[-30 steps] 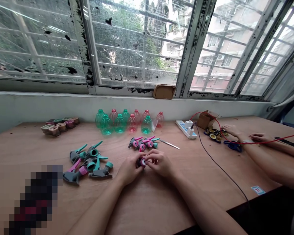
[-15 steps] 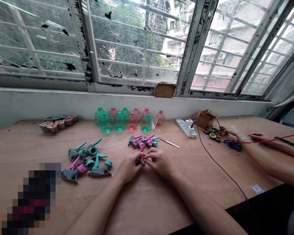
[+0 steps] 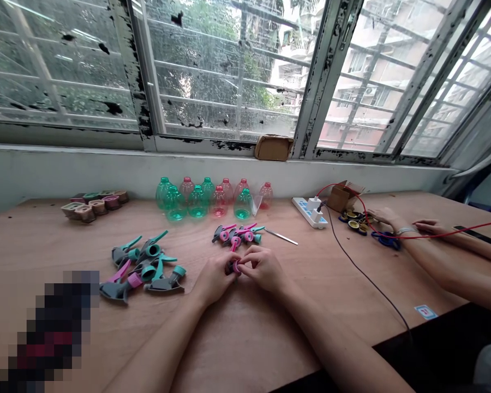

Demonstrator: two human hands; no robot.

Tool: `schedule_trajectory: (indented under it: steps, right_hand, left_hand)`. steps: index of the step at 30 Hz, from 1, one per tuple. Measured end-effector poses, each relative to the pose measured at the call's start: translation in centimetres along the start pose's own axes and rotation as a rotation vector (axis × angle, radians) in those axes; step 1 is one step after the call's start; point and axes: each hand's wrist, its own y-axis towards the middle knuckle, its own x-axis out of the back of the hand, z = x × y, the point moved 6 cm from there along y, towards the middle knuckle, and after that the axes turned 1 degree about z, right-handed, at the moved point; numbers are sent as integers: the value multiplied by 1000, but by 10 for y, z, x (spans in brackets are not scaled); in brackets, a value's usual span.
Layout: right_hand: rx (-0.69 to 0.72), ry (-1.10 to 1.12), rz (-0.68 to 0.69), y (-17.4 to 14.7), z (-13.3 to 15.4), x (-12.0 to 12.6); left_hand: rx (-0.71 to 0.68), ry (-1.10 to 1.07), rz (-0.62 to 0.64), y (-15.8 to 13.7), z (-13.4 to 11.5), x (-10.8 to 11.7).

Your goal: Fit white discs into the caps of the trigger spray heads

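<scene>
My left hand (image 3: 216,278) is closed around a grey and pink spray trigger head (image 3: 236,267), low over the table in the middle. The fingertips of my right hand (image 3: 264,267) pinch at its pink collar from the other side. My fingers cover much of the grey body. Just beyond my hands lies a small pile of trigger heads (image 3: 234,236), mostly pink and grey. To the left is a looser group of grey trigger heads (image 3: 147,265) with teal or pink parts. Green bottles (image 3: 197,203) and pink bottles (image 3: 219,203) stand along the wall.
Metal tweezers (image 3: 281,237) lie behind my right hand. A white power strip (image 3: 310,213) has a dark cable (image 3: 364,278) running forward. At the right, another person's hands (image 3: 387,218) are near blue scissors (image 3: 387,240) and a cardboard box (image 3: 340,197). Small containers (image 3: 94,206) sit back left.
The view has shifted very slightly. Both hands keep their hold on the spray trigger head, with no clear change in finger position.
</scene>
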Motion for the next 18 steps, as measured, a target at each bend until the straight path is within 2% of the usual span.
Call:
schedule_trajectory:
  steps: [4,10,13,15,18]
  right_hand:
    - [20,43,17,0,4,3]
    - [-29,121,-136,0,-2,19]
    - [-38,96,-111,1,-6,19]
    - [-39,90,-84,2,-7,17]
    - [-31,95,-60,3,-5,15]
  left_hand:
    - [2,-19,0,-1,0,1]
    - [17,-35,-49,-1,2,4]
    - [21,-21,-60,0,4,7]
    - [57,-6,-146,2,8,20]
    - [174,67,-415,6,19,58]
